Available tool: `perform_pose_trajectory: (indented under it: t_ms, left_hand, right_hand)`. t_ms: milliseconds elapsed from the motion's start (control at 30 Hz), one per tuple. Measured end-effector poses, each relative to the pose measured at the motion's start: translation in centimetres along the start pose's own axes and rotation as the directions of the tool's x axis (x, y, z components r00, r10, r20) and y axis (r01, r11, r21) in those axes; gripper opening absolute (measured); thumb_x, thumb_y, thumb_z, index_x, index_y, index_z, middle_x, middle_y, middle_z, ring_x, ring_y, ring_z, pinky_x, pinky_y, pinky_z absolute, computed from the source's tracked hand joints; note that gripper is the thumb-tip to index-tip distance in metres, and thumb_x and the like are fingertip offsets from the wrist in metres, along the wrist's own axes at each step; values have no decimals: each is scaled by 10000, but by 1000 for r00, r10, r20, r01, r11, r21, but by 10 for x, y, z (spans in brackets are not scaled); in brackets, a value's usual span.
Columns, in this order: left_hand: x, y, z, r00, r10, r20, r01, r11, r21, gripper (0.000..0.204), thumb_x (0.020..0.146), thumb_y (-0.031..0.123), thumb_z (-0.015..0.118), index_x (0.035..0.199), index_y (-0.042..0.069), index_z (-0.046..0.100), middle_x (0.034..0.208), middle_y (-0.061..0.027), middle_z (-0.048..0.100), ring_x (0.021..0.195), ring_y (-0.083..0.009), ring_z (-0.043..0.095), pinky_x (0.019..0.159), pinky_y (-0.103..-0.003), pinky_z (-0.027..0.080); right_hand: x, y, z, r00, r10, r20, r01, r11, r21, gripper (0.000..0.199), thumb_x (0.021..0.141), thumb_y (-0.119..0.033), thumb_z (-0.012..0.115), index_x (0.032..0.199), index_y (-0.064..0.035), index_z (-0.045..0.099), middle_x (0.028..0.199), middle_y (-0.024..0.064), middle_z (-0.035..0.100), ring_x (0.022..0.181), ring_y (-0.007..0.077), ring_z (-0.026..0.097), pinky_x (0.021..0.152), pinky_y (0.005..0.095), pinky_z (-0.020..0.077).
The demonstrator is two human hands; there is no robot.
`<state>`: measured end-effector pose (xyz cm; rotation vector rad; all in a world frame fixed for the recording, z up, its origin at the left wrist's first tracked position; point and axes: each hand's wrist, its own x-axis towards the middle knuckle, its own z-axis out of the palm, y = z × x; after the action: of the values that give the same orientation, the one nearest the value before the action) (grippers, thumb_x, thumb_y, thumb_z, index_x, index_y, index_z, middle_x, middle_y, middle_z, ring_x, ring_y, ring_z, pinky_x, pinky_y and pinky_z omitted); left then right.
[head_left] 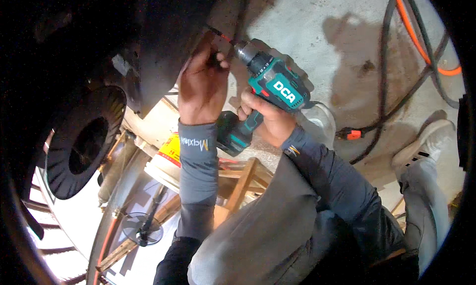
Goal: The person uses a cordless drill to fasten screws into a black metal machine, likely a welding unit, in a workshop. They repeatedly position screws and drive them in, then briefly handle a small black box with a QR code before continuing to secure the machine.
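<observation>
My right hand (270, 115) is wrapped round the grip of a teal and black cordless drill (280, 86). The drill tilts up and to the left, its battery below my wrist. A thin bit (220, 34) reaches from its chuck to the edge of a dark panel (171, 42). Just left of the chuck, my left hand (206, 84) is raised against the panel with its fingers curled in. Shadow hides the fingertips and whatever they may hold. Where the bit's tip meets the panel is too dark to make out.
Black cables (384, 82) and an orange hose (416, 37) lie on the concrete floor at right. A ribbed black ring (87, 141) stands at left. Below my left forearm are a white bucket (161, 173) and a wooden frame (242, 186). A white shoe (430, 141) is at far right.
</observation>
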<state>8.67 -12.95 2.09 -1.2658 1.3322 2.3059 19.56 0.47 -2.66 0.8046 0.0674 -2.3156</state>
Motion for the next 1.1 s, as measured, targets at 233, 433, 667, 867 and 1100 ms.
perform_pose_trajectory:
  t_ms: [233,433,667,867,1100]
  left_hand:
    - [-107,16,-37,988,142,-64,-155,927,-341,353,1052,-9,489,1403,-44,481,1231,-147,607,1047,-217,616,936,-318,553]
    - [-170,-13,-59,943,181,-279,-324,688,-649,242,1095,76,474,1304,-31,534,1170,-136,637,962,-190,613,843,-299,556]
    - [-176,-28,-83,949,169,-266,-314,589,-745,246,1079,317,565,1072,75,605,713,41,457,636,-96,400,569,-245,344]
    - [-151,-27,-102,939,259,-227,-344,700,-626,245,1083,327,558,1052,86,588,775,26,464,661,-101,389,607,-246,351]
    - [-110,-36,-130,950,235,-204,-310,777,-547,206,1083,215,569,1192,46,616,1069,-45,652,854,-116,555,722,-253,478]
  right_hand:
    - [3,-5,-9,995,70,69,-75,995,72,138,1013,-195,682,1091,-122,594,851,3,537,830,175,546,798,353,469]
    - [4,-18,-6,988,125,86,-126,992,7,152,1012,-240,694,1104,-159,604,858,-12,551,852,174,562,828,377,474]
    - [-3,-16,-4,982,125,141,-134,989,56,149,1005,-228,701,1103,-155,615,847,-9,564,835,176,578,832,409,485]
    - [-4,-34,-6,984,102,149,-96,994,-45,450,1009,-189,676,1415,-123,494,854,-6,563,822,179,574,841,426,484]
    - [-45,-54,13,988,134,76,-118,975,-186,599,1031,-171,597,1562,-81,336,850,25,555,837,202,572,860,459,477]
